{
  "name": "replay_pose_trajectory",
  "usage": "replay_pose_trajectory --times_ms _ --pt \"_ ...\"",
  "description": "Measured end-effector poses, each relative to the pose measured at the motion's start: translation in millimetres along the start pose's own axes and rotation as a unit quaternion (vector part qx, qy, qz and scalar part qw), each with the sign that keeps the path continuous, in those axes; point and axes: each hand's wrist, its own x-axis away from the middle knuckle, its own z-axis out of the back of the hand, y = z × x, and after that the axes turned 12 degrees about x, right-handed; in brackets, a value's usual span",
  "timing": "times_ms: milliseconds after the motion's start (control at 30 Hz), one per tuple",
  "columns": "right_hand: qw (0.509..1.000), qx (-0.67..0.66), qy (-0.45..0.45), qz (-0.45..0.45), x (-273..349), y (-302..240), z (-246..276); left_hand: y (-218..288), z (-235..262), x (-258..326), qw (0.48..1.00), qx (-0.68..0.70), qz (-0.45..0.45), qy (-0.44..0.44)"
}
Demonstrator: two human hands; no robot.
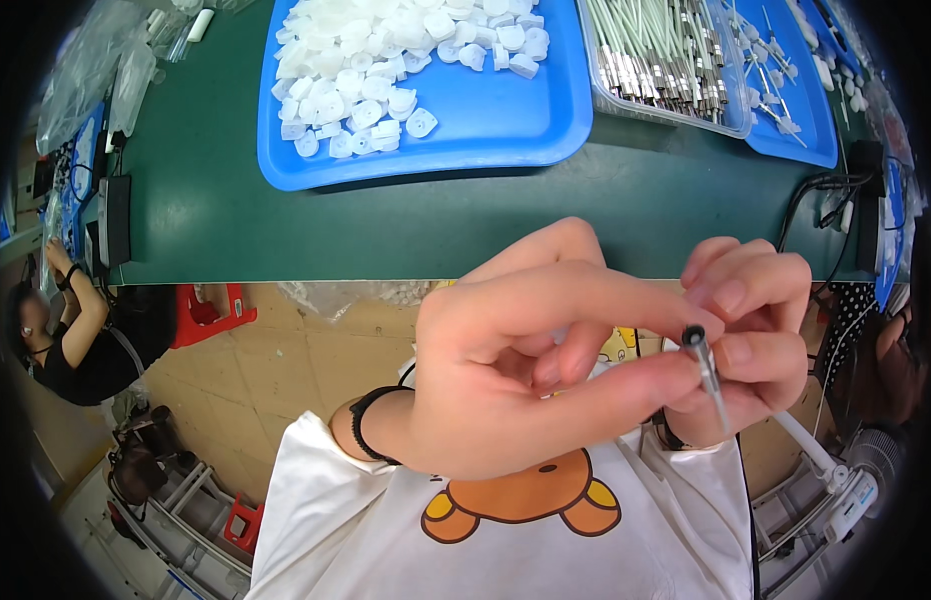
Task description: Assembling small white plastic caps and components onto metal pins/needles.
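1. Metal pin, thin and silvery with a small dark ring at its upper end, sits between the two hands, held up in front of the person's chest and below the near edge of the desk.
2. Fingers of the left hand are curled around, with forefinger and thumb reaching right to pinch the pin's ringed top.
3. Right hand is clenched about the pin's shaft, its fingertips folded inward and touching those of the left hand; the lower tip of the pin pokes out below the fingers.
4. A black band circles the left wrist.
5. Beneath the hands is a white shirt with an orange cartoon bear on it.
6. Beyond the hands lies the green desk.
7. On the desk, a blue tray carries a heap of small white plastic parts.
8. To the right of it, a clear bin holds white rods with metal ends, lying side by side.
9. Further right, a second blue tray holds a few scattered thin pieces.
10. Black cables run along the desk's right end.
11. At the far left, another person in a dark top sits with arms raised.
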Motion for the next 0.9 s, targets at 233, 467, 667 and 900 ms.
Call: replay_pose_trajectory --times_ms 233,467,667,900 --pt "0.974 0.169 -0.13 0.082 -17.5 -3.6 24.2 0.3 1.0 2.7 0.997 0.044 0.029 0.062" --pt "0.98 0.086 -0.179 -0.034 -38.4 -13.1 25.5 4.4 9.4 6.6 0.993 -0.101 0.027 -0.063" --pt "0.963 0.078 -0.258 -0.025 -58.5 -17.4 27.1 4.4 12.7 4.8 0.975 -0.177 -0.01 -0.13" --pt "0.927 0.112 -0.357 0.035 -71.2 -17.8 34.1 10.7 11.9 6.3 0.97 -0.219 0.01 -0.107"
